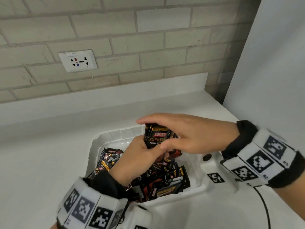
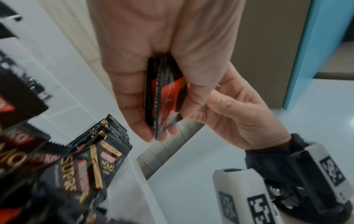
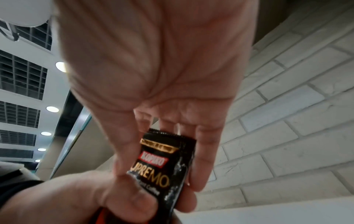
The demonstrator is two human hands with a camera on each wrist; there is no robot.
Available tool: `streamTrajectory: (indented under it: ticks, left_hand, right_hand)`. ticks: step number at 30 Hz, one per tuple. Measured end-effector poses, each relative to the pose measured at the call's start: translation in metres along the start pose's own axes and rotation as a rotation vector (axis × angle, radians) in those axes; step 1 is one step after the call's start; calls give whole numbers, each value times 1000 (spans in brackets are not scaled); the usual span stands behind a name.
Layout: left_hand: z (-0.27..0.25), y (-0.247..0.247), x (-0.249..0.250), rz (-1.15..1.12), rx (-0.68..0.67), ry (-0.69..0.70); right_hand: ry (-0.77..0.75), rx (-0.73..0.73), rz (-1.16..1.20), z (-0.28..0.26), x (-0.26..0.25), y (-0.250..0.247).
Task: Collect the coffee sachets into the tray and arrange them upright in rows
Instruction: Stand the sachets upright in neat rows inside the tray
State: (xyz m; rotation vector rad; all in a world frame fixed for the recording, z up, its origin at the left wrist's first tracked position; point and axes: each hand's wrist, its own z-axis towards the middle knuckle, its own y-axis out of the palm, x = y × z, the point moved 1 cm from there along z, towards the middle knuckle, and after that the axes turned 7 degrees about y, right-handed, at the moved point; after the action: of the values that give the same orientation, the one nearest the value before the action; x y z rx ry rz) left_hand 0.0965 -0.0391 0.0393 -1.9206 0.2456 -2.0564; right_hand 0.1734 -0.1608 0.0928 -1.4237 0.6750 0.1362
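Both hands hold a small stack of black Kopiko coffee sachets [image 1: 156,139] upright over the far part of the white tray [image 1: 105,138]. My left hand [image 1: 142,149] grips the stack's lower end between thumb and fingers. My right hand [image 1: 166,129] covers its top, thumb on the front face. In the left wrist view the stack [image 2: 164,98] sits edge-on in my left hand [image 2: 153,115], and my right hand [image 2: 239,113] pinches its side. The right wrist view shows the front sachet [image 3: 159,166] between my right hand's fingers [image 3: 203,159]. Several loose sachets [image 1: 165,179] lie jumbled in the tray.
The tray stands on a white counter [image 1: 41,154] under a brick wall with a power outlet [image 1: 77,61]. A white side panel [image 1: 272,63] closes off the right. A black cable [image 1: 264,204] curves over the counter at the right front.
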Motion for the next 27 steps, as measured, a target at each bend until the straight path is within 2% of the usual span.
streamTrajectory:
  ticks: [6,9,12,15,20,24,27]
  left_hand:
    - [29,-3,4,146,-37,25]
    - [41,-8,-2,170,-49,-13]
    - [42,-18,-10,391,-83,-63]
    - [35,-18,-18,593,-258,-82]
    - [29,-2,-26,699,-514,-79]
    - [29,2,-24,767,-643,-96]
    - [28,1,-23,764,-689,-108]
  right_hand:
    - [33,203,-48,11,18,-16]
    - [135,202,-62,12,34,-19]
    - [268,123,-184,11,55,-11]
    - [363,9,-344,11,71,4]
    - [347,-88,-480,22,78,29]
    - [287,-119,-558,35,77,44]
    - [270,-99,-642,44,80,45]
